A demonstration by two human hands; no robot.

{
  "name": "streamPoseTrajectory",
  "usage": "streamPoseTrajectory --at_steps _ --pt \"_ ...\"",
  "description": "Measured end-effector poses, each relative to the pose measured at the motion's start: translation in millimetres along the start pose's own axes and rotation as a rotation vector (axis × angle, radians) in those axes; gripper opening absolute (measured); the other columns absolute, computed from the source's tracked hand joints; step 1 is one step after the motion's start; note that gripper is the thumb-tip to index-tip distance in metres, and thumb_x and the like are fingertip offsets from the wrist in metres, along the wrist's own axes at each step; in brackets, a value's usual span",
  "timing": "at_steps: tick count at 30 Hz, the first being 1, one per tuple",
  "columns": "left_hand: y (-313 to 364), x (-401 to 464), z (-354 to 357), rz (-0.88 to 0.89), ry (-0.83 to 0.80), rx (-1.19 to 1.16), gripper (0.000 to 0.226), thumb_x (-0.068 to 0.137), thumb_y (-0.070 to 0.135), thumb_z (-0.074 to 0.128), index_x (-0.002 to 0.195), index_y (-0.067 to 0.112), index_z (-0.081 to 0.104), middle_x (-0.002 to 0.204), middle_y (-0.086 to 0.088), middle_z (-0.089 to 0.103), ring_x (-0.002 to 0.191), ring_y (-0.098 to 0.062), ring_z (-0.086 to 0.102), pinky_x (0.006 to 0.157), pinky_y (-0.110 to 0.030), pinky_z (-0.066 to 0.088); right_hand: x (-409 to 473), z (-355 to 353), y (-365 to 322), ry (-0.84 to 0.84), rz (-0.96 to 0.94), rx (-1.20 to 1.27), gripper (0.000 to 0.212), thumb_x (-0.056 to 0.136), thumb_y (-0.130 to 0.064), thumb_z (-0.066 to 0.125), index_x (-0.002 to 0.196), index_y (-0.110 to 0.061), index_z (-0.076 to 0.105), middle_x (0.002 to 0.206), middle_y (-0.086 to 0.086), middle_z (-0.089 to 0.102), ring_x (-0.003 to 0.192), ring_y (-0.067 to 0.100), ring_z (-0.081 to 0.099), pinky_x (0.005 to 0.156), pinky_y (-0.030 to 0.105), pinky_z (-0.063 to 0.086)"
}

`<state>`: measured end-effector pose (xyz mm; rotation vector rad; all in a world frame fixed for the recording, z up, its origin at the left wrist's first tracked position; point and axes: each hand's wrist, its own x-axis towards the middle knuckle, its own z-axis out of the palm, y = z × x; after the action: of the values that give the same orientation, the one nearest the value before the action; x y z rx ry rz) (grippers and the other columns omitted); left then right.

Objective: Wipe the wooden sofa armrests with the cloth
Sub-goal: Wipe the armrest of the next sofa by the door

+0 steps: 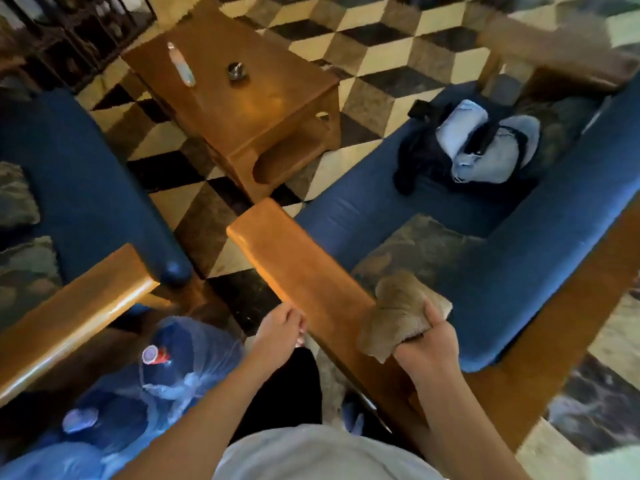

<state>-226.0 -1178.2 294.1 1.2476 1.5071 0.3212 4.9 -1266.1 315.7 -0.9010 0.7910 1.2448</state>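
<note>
A long wooden armrest of the blue sofa runs from the middle of the view toward me. My right hand is shut on a bunched tan cloth, which rests on the armrest's near right part. My left hand hovers at the armrest's left edge with its fingers curled and nothing in them. A second wooden armrest belongs to another blue sofa at the left. A third wooden armrest shows blurred at the far right.
A wooden coffee table with a bottle and a small ashtray stands ahead on the chequered floor. A black and light-blue bag lies on the right sofa. Blue water jugs in plastic sit at my lower left.
</note>
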Motion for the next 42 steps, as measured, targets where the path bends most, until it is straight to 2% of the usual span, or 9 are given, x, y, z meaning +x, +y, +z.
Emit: streamPoseTrajectory --at_steps 7,13,16,19,22,27,33,37,42 --pt "49.4 118.9 -9.5 0.340 -0.363 0.416 0.022 0.098 0.023 0.063 0.080 0.027 0.075 0.062 0.014 0.068 0.061 -0.002 0.062 0.057 -0.018 0.047 26.1 33.9 46.9 0.053 -0.144 0.306 0.053 0.106 -0.044 0.045 0.121 0.004 0.059 0.109 0.025 0.068 0.100 0.039 0.064 0.071 0.049 0.047" --pt "76.3 192.2 -22.9 0.536 -0.664 0.610 0.007 0.090 0.025 0.074 0.089 0.028 0.080 0.084 0.019 0.075 0.083 0.002 0.069 0.068 -0.006 0.047 52.7 43.4 136.3 0.187 -0.303 0.698 0.040 0.102 -0.033 0.056 0.130 -0.005 0.063 0.128 0.025 0.069 0.120 0.044 0.062 0.111 0.061 0.041" --pt "81.1 196.8 -27.6 0.610 -0.804 0.721 0.009 0.090 0.028 0.074 0.095 0.025 0.082 0.089 0.015 0.076 0.085 0.002 0.068 0.071 -0.003 0.045 42.8 36.7 171.0 0.255 -0.370 0.866 0.043 0.103 -0.035 0.055 0.133 -0.005 0.061 0.131 0.025 0.065 0.125 0.044 0.059 0.118 0.058 0.036" --pt "78.0 182.6 -21.6 0.672 -0.911 0.792 0.008 0.090 0.028 0.074 0.091 0.023 0.081 0.083 0.014 0.075 0.079 0.000 0.067 0.071 -0.009 0.047 31.9 27.6 193.7 0.338 -0.417 1.006 0.040 0.104 -0.038 0.052 0.124 -0.005 0.063 0.121 0.021 0.069 0.116 0.037 0.062 0.112 0.052 0.042" --pt "70.7 171.3 -2.7 0.720 -0.968 0.879 0.009 0.090 0.030 0.073 0.091 0.023 0.079 0.077 0.012 0.072 0.075 -0.002 0.066 0.073 -0.025 0.054 23.3 12.9 208.5 0.436 -0.465 1.084 0.038 0.104 -0.039 0.050 0.115 -0.006 0.066 0.096 0.017 0.078 0.103 0.033 0.066 0.089 0.048 0.050" --pt "59.2 176.9 23.3 0.819 -1.065 1.231 0.035 0.087 0.040 0.074 0.118 0.024 0.075 0.103 0.007 0.068 0.094 -0.012 0.067 0.086 -0.034 0.057 25.7 -20.2 224.7 0.561 -0.571 1.191 0.036 0.102 -0.037 0.055 0.097 -0.009 0.078 0.090 0.010 0.081 0.088 0.025 0.076 0.077 0.039 0.053" --pt "49.3 197.0 48.6 1.020 -0.970 1.467 0.072 0.086 0.055 0.070 0.147 0.022 0.052 0.147 -0.004 0.055 0.140 -0.028 0.043 0.117 -0.046 0.036 72.6 -39.6 191.5 0.852 -0.654 0.924 0.035 0.093 -0.049 0.065 0.114 -0.021 0.068 0.098 -0.003 0.081 0.098 0.015 0.075 0.095 0.035 0.055" --pt "27.2 210.2 60.9 1.061 -0.889 1.613 0.101 0.078 0.071 0.067 0.157 0.018 0.032 0.162 -0.008 0.037 0.149 -0.032 0.032 0.118 -0.049 0.032 132.2 -45.3 183.0 0.979 -0.714 0.306 0.031 0.095 -0.048 0.057 0.116 -0.027 0.067 0.112 -0.008 0.071 0.120 0.019 0.063 0.095 0.030 0.051" --pt "5.6 224.7 64.7 1.065 -0.850 1.717 0.129 0.065 0.085 0.065 0.159 0.020 0.005 0.169 -0.012 0.014 0.155 -0.037 0.013 0.121 -0.061 0.020 172.9 -88.2 179.8 0.946 -0.869 -0.538 0.060 0.094 -0.041 0.046 0.150 -0.022 0.047 0.149 0.001 0.056 0.141 0.020 0.047 0.118 0.045 0.036"
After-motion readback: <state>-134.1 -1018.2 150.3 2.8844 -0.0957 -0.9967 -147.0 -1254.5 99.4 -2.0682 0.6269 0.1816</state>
